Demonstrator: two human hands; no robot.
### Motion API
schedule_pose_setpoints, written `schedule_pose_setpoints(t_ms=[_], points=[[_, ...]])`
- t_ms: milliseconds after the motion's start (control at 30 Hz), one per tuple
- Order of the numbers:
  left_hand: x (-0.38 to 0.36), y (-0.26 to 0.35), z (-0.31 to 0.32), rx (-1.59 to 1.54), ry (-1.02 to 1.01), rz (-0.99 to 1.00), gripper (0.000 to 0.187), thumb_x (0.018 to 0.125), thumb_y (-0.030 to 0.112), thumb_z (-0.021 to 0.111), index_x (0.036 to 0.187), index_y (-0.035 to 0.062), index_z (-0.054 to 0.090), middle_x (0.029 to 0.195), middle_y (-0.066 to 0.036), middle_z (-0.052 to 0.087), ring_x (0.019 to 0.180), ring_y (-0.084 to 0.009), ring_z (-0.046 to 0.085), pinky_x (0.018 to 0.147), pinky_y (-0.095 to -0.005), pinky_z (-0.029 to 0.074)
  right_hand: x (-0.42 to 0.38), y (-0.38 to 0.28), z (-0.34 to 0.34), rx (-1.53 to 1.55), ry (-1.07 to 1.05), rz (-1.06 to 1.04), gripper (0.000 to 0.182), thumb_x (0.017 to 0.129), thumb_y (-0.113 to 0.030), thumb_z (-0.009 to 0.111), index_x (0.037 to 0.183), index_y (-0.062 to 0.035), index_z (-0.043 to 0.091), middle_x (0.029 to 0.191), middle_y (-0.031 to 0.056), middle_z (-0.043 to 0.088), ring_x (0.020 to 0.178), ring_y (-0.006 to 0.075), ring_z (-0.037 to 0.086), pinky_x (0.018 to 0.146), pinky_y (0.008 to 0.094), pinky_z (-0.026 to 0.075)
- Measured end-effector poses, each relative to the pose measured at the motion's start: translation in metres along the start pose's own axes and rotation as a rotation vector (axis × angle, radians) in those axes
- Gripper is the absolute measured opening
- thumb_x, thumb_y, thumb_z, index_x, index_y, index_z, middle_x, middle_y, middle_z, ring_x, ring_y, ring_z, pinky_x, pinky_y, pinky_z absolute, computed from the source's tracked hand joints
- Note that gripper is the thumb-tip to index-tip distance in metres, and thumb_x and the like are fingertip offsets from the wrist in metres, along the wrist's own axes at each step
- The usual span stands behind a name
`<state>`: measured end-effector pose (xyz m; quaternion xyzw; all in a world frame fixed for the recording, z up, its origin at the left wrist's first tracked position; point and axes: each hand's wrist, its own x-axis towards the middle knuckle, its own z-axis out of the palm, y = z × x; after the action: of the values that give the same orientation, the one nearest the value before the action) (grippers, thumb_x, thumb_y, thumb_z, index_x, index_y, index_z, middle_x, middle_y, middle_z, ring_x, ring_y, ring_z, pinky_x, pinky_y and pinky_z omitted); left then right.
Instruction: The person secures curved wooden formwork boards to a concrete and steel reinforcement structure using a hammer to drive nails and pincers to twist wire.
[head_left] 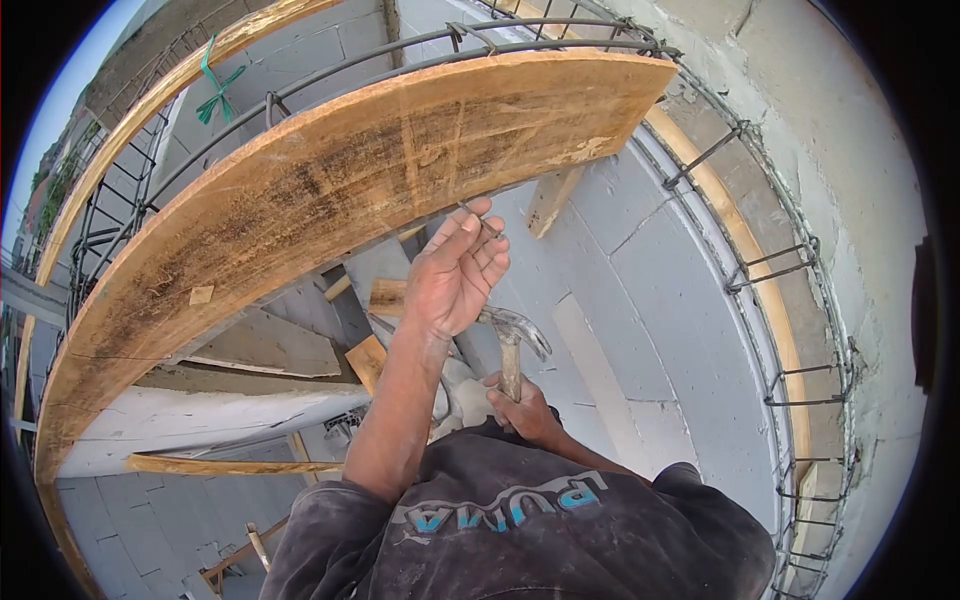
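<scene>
My left hand (pixel 455 275) is raised just below the lower edge of a wide wooden board (pixel 340 165), palm turned up. Between its thumb and fingertips I pinch a thin nail (pixel 486 226), whose tip points toward the board's edge. Lower down, close to my chest, my right hand (pixel 525 410) is closed round the wooden handle of a claw hammer (pixel 512 335). The hammer stands upright with its metal head on top, just right of my left wrist. Dark stains and pale streaks mark the board's face.
Tied steel rebar (pixel 400 45) runs behind the board and curves down the right side along a timber strip (pixel 760 260). Grey block walls (pixel 640 290) drop away below. A green tie (pixel 217 90) hangs at upper left; a plank (pixel 230 465) lies lower left.
</scene>
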<state>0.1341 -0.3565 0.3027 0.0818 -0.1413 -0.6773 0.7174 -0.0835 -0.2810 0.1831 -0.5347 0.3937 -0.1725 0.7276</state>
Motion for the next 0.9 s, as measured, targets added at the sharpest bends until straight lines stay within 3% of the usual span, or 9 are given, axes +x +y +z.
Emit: schedule_pose_setpoints(t_ms=[167,267,500,700,900], points=[[0.006,-0.001,0.0,-0.14,-0.013,-0.013,0.025,0.1,0.01,0.055,0.124,0.0009,0.056,0.105,-0.012,0.069,0.093,-0.0233,0.07,0.083,-0.0351,0.06,-0.004,-0.016,-0.01,-0.245,0.178,-0.26,0.031,0.094,-0.026,0.068,0.115,-0.0038,0.062,0.078,0.0018,0.061,0.07,0.0088,0.057,0.067,0.0266,0.048],[0.007,-0.001,-0.002,-0.192,-0.003,-0.019,0.023,0.1,0.01,0.056,0.122,0.0014,0.057,0.105,-0.012,0.069,0.093,-0.0229,0.069,0.084,-0.0351,0.059,0.0,-0.032,-0.015,-0.253,0.249,-0.448,0.03,0.094,-0.021,0.07,0.11,0.0019,0.061,0.073,-0.0008,0.056,0.064,0.0065,0.053,0.058,0.0239,0.043],[0.011,-0.002,-0.001,-0.217,-0.009,-0.009,0.023,0.099,0.009,0.057,0.121,0.0013,0.057,0.104,-0.011,0.068,0.093,-0.0221,0.069,0.084,-0.0346,0.059,-0.001,-0.089,-0.02,-0.151,0.291,-0.538,0.024,0.091,-0.015,0.072,0.107,0.0003,0.063,0.076,-0.0012,0.057,0.067,0.0066,0.049,0.06,0.0246,0.041],[0.005,-0.003,0.005,-0.218,-0.016,0.015,0.024,0.099,0.009,0.056,0.121,0.0008,0.057,0.103,-0.011,0.069,0.093,-0.0223,0.069,0.084,-0.0344,0.059,0.014,-0.102,-0.03,-0.49,0.324,-0.751,0.02,0.093,-0.011,0.07,0.106,0.0018,0.063,0.079,0.0014,0.059,0.068,0.0071,0.052,0.059,0.0244,0.043],[0.007,-0.001,0.002,-0.231,-0.019,0.05,0.025,0.099,0.009,0.056,0.122,-0.0002,0.055,0.105,-0.011,0.068,0.093,-0.0227,0.069,0.083,-0.0344,0.06,0.02,-0.111,-0.028,-0.587,0.293,-0.814,0.021,0.094,-0.011,0.07,0.108,0.0026,0.062,0.088,0.0046,0.061,0.074,0.008,0.055,0.064,0.0249,0.047]])
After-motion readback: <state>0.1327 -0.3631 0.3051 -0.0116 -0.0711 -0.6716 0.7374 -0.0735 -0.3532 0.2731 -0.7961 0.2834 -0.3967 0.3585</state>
